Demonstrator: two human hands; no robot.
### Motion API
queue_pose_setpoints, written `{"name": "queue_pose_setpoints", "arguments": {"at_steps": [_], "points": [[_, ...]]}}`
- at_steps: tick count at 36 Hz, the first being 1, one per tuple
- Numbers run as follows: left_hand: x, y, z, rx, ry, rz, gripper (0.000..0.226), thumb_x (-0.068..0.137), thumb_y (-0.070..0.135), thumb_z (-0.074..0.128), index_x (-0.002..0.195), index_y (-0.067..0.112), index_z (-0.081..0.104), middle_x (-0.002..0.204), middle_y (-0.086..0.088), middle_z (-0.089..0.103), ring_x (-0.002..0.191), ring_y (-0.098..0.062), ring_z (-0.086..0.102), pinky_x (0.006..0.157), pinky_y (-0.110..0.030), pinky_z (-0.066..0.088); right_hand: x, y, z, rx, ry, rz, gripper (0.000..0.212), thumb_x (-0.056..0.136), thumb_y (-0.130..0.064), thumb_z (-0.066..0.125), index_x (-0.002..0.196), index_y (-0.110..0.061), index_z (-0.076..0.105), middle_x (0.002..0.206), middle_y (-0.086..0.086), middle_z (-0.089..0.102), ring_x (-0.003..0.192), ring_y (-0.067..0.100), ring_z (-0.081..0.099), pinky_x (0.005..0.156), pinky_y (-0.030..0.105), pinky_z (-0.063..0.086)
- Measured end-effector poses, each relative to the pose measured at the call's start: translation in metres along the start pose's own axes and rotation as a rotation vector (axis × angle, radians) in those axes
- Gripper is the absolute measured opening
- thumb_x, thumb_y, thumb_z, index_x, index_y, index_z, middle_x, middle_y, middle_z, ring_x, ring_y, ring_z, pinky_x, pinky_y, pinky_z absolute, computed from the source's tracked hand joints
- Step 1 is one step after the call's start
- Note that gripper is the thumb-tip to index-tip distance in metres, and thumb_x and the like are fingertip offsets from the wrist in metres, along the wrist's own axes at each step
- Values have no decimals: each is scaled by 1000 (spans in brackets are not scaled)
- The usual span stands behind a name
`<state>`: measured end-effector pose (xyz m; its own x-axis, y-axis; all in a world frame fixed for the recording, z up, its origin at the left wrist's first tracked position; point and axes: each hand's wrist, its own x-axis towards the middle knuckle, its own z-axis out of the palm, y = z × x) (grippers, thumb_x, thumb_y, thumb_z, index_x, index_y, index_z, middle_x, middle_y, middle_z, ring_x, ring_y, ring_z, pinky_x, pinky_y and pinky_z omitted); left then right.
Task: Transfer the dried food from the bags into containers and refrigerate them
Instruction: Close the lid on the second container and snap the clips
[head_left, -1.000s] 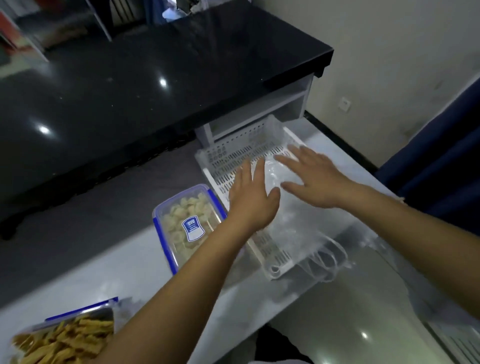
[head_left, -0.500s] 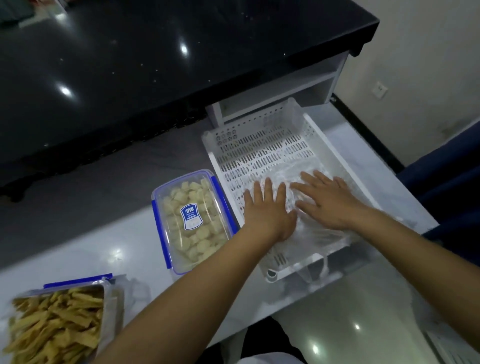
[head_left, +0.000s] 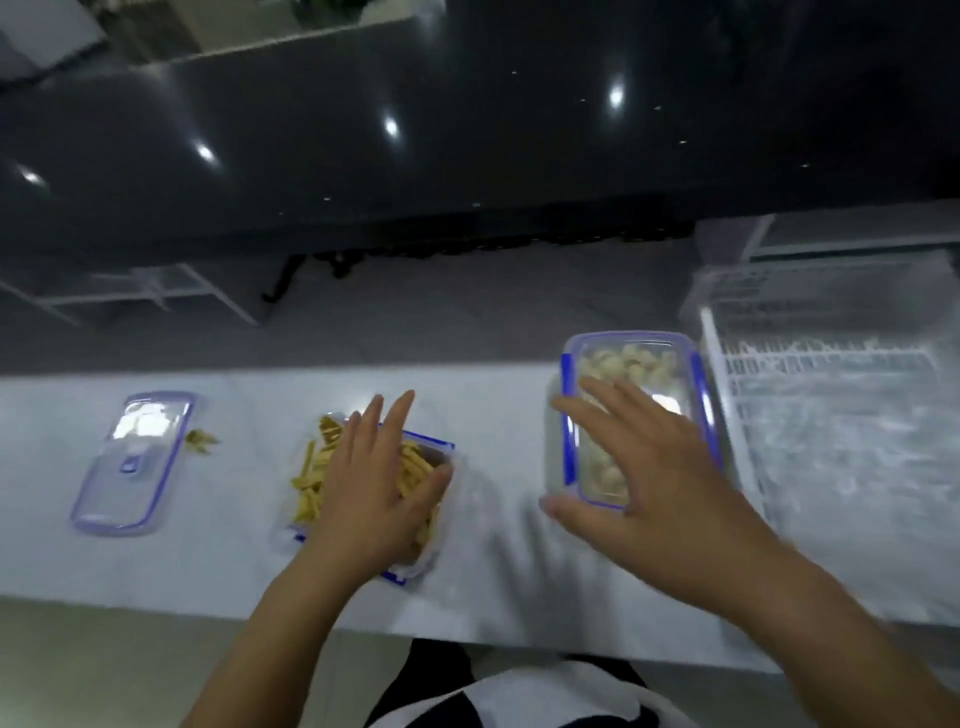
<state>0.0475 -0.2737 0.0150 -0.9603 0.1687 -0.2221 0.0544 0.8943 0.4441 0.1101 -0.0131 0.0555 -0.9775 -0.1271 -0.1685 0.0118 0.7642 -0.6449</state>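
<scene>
White bench (head_left: 234, 545) carried both containers, long axes running away from the person. Left hand (head_left: 371, 488) spread flat, hiding the yellow-stick container (head_left: 322, 467); right hand (head_left: 657, 478), released and motion-blurred, covered the lidded container (head_left: 631, 364).

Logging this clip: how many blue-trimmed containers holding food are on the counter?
2: an open one of yellow sticks under the left hand, a lidded one under the right hand.

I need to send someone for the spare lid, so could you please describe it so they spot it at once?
Look along the pale counter below the black worktop. At its far left end, left of the open container of yellow sticks, lies the loose lid. Unlike the two food-filled containers, it is flat, clear with a blue rim, and lies by itself beside a few crumbs.
</scene>
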Motion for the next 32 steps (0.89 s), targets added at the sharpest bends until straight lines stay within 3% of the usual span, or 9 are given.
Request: {"name": "queue_pose_setpoints", "arguments": {"at_steps": [6, 13, 20, 25, 29, 32], "points": [[-8, -131, -26, -35, 17, -261, 73, 98, 49, 52, 159, 27, 19, 167, -5, 16, 154, -25, 9, 124, -48, 14, 40, -39, 114, -139, -244, -57, 106, 72, -83, 51, 143, -59, -25, 161, -16, -30, 147, 11, -31, 121, 45, -6], [19, -254, -44, -42, -43, -364, 72, 100, 40, 53, 159, 24, 16, 168, -9, 11, 154, -31, 7, 122, -50, 16, 70, -74, 184, -281, -210, 93, 132, 57, -83, 67, 138, -59, -35, 160, -9, -33, 149, 24, -27, 120, 57, 3], [61, -323, -77, 143, 43, -129, 71, 88, 14, 66, 152, 19, 37, 159, -12, 33, 145, -37, 28, 117, -46, 27, 80, -93, 204, -294, -122, 234, 139, 47, -78, 72, 141, -60, -28, 165, -9, -17, 151, 29, -12, 118, 57, 13], [93, -354, -98, 262, 21, 47, 60, 83, -2, 60, 139, 20, 57, 145, -7, 53, 126, -35, 50, 101, -43, 40, 77, -107, 214, -269, -53, 312, 139, 51, -70, 80, 142, -62, -25, 165, -13, -11, 151, 30, -1, 117, 55, 16], [109, -366, -102, 288, -20, 176, 38, 82, -4, 59, 111, 18, 71, 114, -5, 70, 100, -34, 62, 82, -38, 44, 75, -115, 222, -241, -2, 347, 138, 54, -68, 82, 143, -61, -23, 166, -10, -10, 152, 34, 2, 117, 57, 19], [117, -362, -106, 296, -64, 192, 20, 85, 0, 60, 83, 20, 63, 91, -4, 67, 88, -33, 63, 66, -32, 39, 74, -119, 224, -224, 11, 367, 138, 55, -68, 83, 143, -61, -24, 166, -8, -12, 153, 30, -1, 119, 57, 17]]}}
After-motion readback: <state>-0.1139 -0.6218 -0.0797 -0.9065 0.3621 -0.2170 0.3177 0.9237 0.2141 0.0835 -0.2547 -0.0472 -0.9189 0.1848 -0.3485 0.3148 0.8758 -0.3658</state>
